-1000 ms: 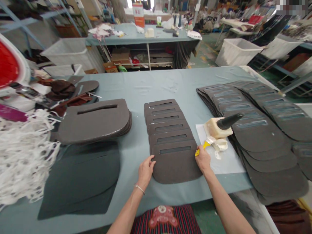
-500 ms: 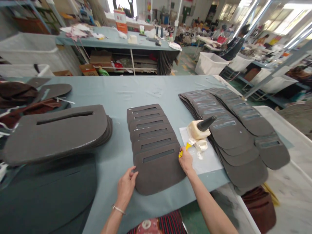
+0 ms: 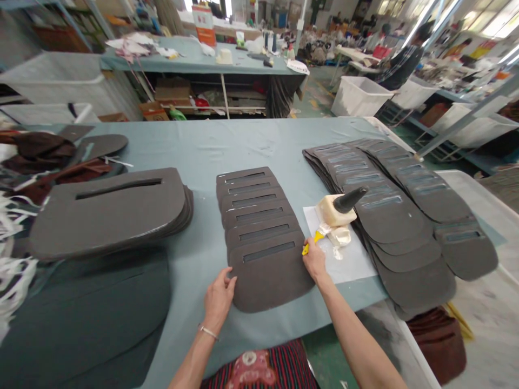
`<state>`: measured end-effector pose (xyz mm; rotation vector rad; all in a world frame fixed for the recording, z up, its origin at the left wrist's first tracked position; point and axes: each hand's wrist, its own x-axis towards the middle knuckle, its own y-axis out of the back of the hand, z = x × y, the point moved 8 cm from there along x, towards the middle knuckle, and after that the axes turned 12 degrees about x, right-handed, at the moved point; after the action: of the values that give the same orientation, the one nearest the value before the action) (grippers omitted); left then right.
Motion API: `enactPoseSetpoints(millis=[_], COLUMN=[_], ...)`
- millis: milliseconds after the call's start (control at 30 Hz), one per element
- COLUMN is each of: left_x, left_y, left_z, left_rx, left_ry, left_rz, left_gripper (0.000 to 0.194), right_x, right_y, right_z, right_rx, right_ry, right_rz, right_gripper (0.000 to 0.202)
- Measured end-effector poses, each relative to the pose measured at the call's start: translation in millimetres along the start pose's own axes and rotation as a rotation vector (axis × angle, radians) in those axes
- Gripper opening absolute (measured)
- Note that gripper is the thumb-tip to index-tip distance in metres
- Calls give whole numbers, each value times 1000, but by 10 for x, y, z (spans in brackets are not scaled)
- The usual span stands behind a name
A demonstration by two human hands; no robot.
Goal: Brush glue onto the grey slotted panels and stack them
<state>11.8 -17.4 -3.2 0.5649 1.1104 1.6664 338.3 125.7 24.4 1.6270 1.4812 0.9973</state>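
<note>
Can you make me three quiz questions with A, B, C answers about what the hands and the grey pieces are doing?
1. Where does the left hand rest?
A. on the front grey piece's left edge
B. on the glue bottle
C. in a white bin

2. What colour is the brush handle in the right hand?
A. red
B. yellow
C. blue

3. How do the slotted grey pieces between the hands lie?
A. rolled up
B. standing upright
C. flat, overlapping in a row

Answers: 1 A, its fingers touch the front grey piece at the left edge. 2 B, a yellow handle sticks out from the fingers. 3 C, each piece partly covers the next.
</note>
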Motion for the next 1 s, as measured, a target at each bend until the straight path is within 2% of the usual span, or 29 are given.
enactPoseSetpoints(millis=[333,733,1000], left_x=[9,1,26], left_y=[18,49,-1], left_z=[90,79,22], left_rx=[7,-25,-42], left_ry=[-18,-11,12], left_rz=[9,35,26], left_gripper=[31,30,28], right_x=[15,3,-9], right_y=[7,4,10], right_z=[8,12,-8], right_rx=[-95,-183,-183], right_ry=[4,20,52], right_rz=[-3,0,19], right_gripper=[11,15,15])
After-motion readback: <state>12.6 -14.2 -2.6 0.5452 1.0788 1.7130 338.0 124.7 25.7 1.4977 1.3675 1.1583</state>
